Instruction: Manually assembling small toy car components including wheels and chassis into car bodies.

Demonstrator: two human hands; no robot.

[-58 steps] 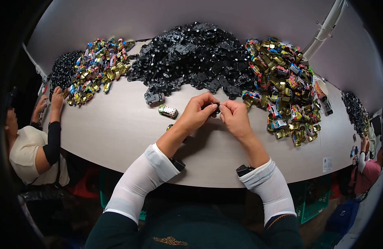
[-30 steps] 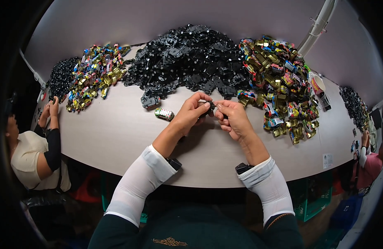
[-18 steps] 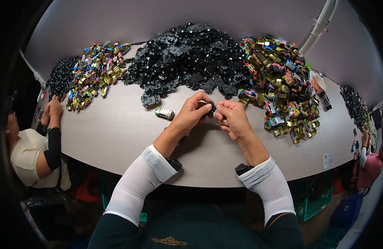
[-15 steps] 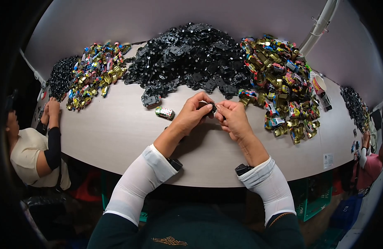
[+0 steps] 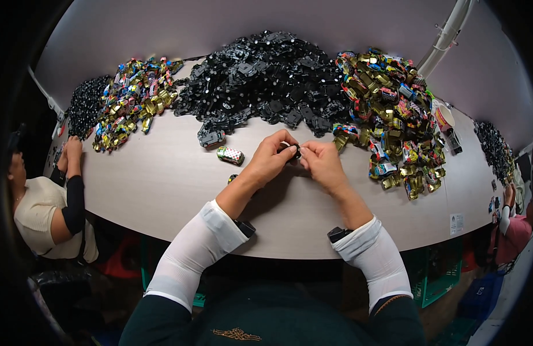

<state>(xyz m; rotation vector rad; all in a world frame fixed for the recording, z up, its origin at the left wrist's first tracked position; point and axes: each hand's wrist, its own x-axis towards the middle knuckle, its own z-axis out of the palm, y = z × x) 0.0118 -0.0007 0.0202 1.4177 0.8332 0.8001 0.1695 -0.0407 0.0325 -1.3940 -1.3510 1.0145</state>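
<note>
Both hands pinch one small black part (image 5: 293,151) over the tabletop (image 5: 162,184).
Left hand (image 5: 270,162) and right hand (image 5: 322,164) grip with fingertips; it looks light, stiff, best held by its edges.

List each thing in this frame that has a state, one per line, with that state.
left hand: fingers pinched on the small black part
right hand: fingers pinched on the same part
small black part: held between both hands above the table
checkered toy car: assembled, lying apart from the piles
black chassis pile: heaped, loose
colourful shell pile: heaped, loose
</note>
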